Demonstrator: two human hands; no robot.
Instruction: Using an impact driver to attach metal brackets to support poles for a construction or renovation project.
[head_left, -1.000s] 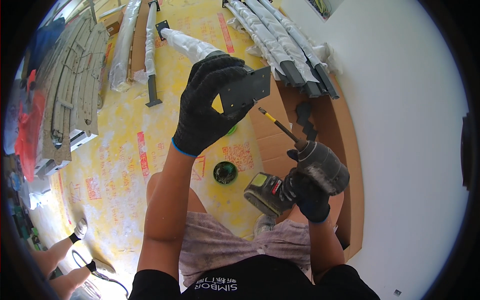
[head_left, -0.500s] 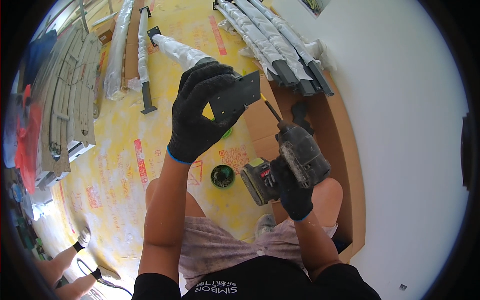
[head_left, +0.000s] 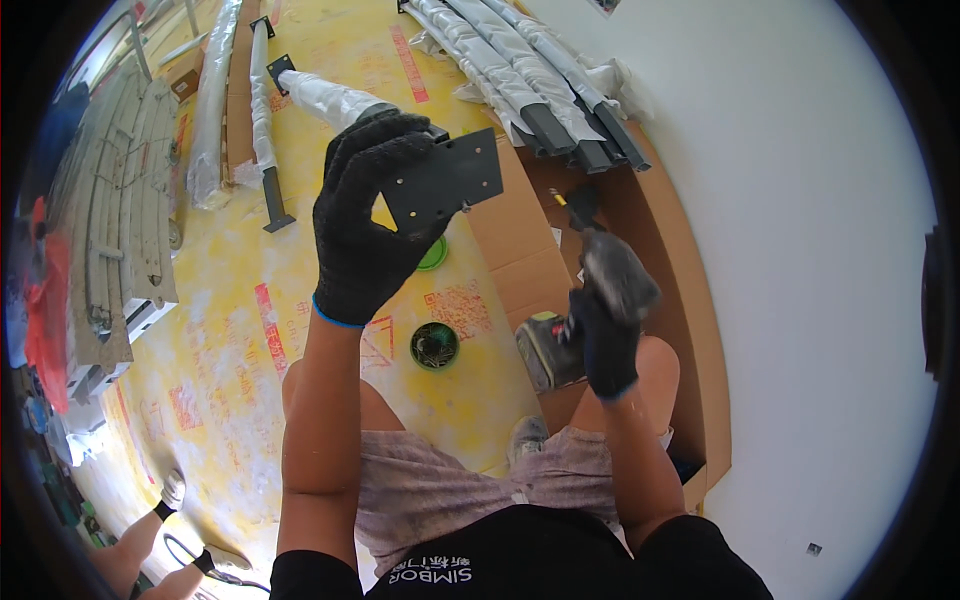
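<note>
My left hand (head_left: pixel 362 235), in a black glove with a blue cuff, is closed round the near end of a metal post (head_left: pixel 325 98) in white wrapping. At this end the post carries a dark rectangular plate (head_left: pixel 450 180) with small holes, tilted up toward me. A cordless drill (head_left: pixel 622 278) is gripped in my right hand (head_left: pixel 608 348), also black-gloved. Its body is smeared by motion, and its battery sits low on the left. The drill is apart from the plate, over an open cardboard box.
Several wrapped dark posts (head_left: pixel 545 120) rest across the cardboard box (head_left: pixel 690 330) beside a white wall. A small round tub (head_left: pixel 435 345) of screws stands on the yellow floor sheet. Stacked boards (head_left: pixel 110 220) are at left; another person's legs (head_left: pixel 150 540) show lower left.
The drill has drawn away from the plate toward the right and turned, its bit leaving the plate's edge. My left hand and the plate appear slightly further left.
</note>
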